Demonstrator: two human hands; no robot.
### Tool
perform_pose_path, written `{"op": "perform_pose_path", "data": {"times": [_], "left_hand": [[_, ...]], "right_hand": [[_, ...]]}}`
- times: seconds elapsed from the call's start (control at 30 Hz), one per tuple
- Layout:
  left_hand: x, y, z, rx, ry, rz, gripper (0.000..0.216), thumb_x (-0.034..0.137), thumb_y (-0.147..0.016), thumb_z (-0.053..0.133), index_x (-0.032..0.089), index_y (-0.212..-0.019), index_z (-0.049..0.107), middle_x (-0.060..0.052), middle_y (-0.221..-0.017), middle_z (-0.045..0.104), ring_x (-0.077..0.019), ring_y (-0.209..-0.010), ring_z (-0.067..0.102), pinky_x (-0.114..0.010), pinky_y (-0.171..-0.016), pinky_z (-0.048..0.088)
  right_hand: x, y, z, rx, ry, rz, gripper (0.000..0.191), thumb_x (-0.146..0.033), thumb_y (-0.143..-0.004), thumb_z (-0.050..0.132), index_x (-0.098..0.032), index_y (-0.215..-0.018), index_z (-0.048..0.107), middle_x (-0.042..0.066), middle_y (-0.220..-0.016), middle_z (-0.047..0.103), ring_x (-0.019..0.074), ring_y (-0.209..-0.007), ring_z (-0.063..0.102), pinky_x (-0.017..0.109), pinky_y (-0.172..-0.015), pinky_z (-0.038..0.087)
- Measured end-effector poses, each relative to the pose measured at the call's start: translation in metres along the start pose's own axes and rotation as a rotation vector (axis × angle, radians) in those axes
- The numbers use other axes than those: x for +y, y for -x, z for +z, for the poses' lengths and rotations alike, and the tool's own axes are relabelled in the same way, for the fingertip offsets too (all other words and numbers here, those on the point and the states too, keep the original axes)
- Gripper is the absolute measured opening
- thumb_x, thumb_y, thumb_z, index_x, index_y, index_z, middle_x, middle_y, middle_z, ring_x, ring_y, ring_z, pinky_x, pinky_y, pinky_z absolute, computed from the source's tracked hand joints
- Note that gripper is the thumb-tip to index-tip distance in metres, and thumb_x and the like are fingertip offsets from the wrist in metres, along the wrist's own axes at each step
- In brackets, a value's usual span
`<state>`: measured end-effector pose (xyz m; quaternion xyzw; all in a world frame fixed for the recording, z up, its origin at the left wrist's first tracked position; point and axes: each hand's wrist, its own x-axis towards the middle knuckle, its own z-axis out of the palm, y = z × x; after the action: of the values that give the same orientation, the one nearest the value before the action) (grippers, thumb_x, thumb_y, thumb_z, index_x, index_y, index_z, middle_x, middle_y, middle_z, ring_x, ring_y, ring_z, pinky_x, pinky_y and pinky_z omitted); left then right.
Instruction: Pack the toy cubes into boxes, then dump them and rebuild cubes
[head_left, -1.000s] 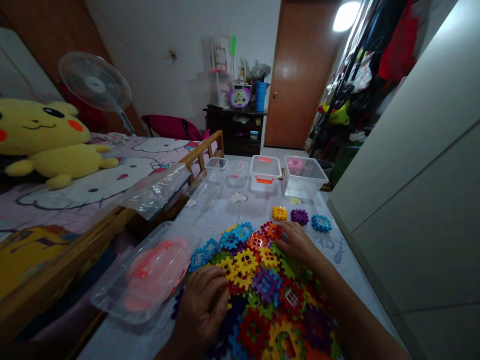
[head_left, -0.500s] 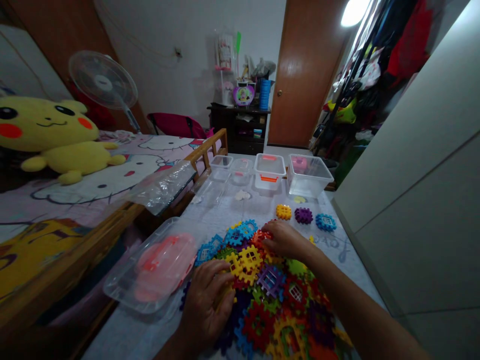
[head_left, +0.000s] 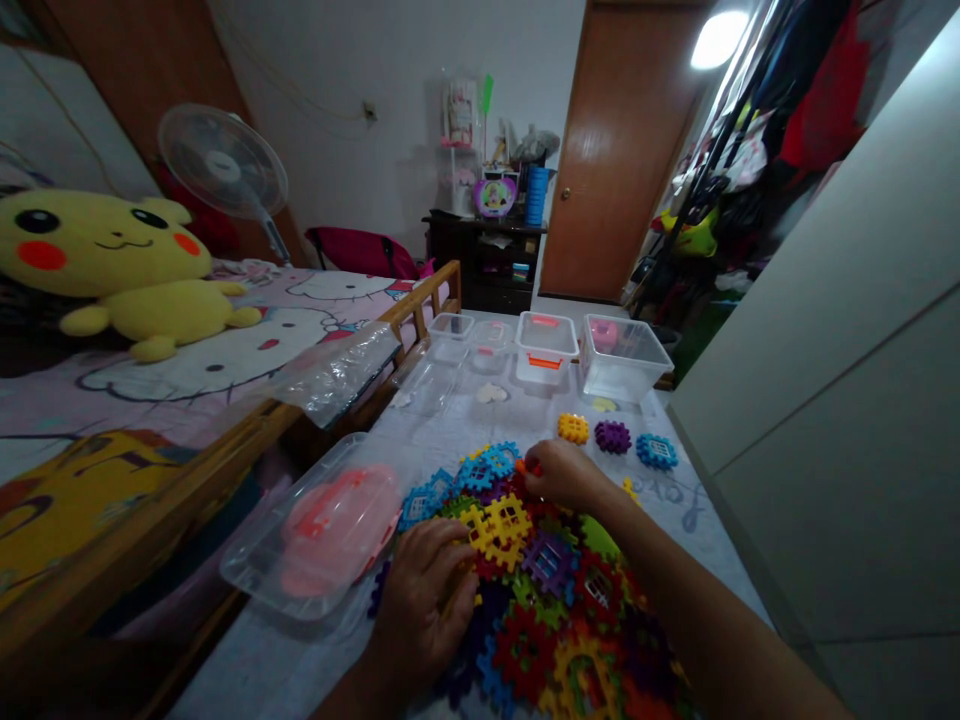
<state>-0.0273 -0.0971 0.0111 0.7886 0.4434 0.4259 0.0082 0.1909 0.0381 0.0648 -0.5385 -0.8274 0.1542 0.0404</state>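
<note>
A heap of colourful plastic interlocking blocks, toothed squares with some window inserts, lies on the cloth-covered table. My left hand rests at the heap's left side, fingers curled around a yellow block that shows between thumb and forefinger. At the far side of the heap, my right hand pinches an orange block, mostly covered by the fingers. Linked yellow blocks lie between the hands. Beyond the right hand sit a yellow block cluster, a purple one and a blue one.
Clear plastic boxes stand along the table's far end, including a large box and one with orange clips. A transparent lid lies left of the heap. A wooden bed rail borders the left; a white cabinet the right.
My right hand has lifted the orange block slightly off the heap, baring darker red blocks underneath. The left hand keeps its place and grip. The view has shifted slightly.
</note>
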Motion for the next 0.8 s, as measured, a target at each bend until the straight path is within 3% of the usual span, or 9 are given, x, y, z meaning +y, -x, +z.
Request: {"op": "perform_pose_path", "data": {"times": [0.27, 0.47, 0.63, 0.8], "left_hand": [[-0.003, -0.001, 0.002, -0.013, -0.019, 0.013, 0.019, 0.014, -0.088, 0.055, 0.023, -0.104, 0.06, -0.006, -0.11, 0.063, -0.021, -0.106, 0.057, -0.038, -0.092, 0.047], [-0.004, 0.003, 0.002, -0.02, -0.024, 0.006, 0.018, 0.015, -0.088, 0.056, 0.024, -0.103, 0.06, -0.005, -0.108, 0.065, -0.021, -0.104, 0.059, -0.038, -0.091, 0.048], [-0.005, 0.002, 0.002, -0.017, -0.025, -0.007, 0.017, 0.016, -0.088, 0.055, 0.024, -0.102, 0.061, -0.005, -0.107, 0.066, -0.0212, -0.103, 0.06, -0.038, -0.09, 0.05], [-0.003, 0.001, 0.001, -0.006, -0.024, 0.015, 0.018, 0.016, -0.087, 0.056, 0.024, -0.102, 0.062, -0.006, -0.106, 0.067, -0.0215, -0.102, 0.062, -0.038, -0.089, 0.052]], "right_hand": [[0.027, 0.003, -0.01, 0.15, -0.288, 0.013, 0.03, -0.024, -0.089, 0.041, -0.016, -0.076, 0.067, 0.004, -0.073, 0.068, 0.0148, -0.068, 0.06, 0.024, -0.06, 0.04], [0.037, 0.011, 0.004, 0.182, -0.647, 0.115, 0.029, -0.027, -0.084, 0.048, -0.016, -0.105, 0.065, 0.0, -0.07, 0.066, 0.0138, -0.059, 0.059, 0.023, -0.056, 0.045], [0.067, 0.012, 0.008, 0.316, -0.649, 0.192, 0.027, -0.028, -0.083, 0.046, -0.016, -0.099, 0.065, 0.0, -0.069, 0.062, 0.0149, -0.063, 0.059, 0.026, -0.061, 0.046], [0.087, 0.014, 0.006, 0.312, -0.608, 0.24, 0.031, -0.028, -0.082, 0.049, -0.014, -0.106, 0.064, 0.001, -0.072, 0.064, 0.0158, -0.065, 0.059, 0.027, -0.064, 0.047]]}}
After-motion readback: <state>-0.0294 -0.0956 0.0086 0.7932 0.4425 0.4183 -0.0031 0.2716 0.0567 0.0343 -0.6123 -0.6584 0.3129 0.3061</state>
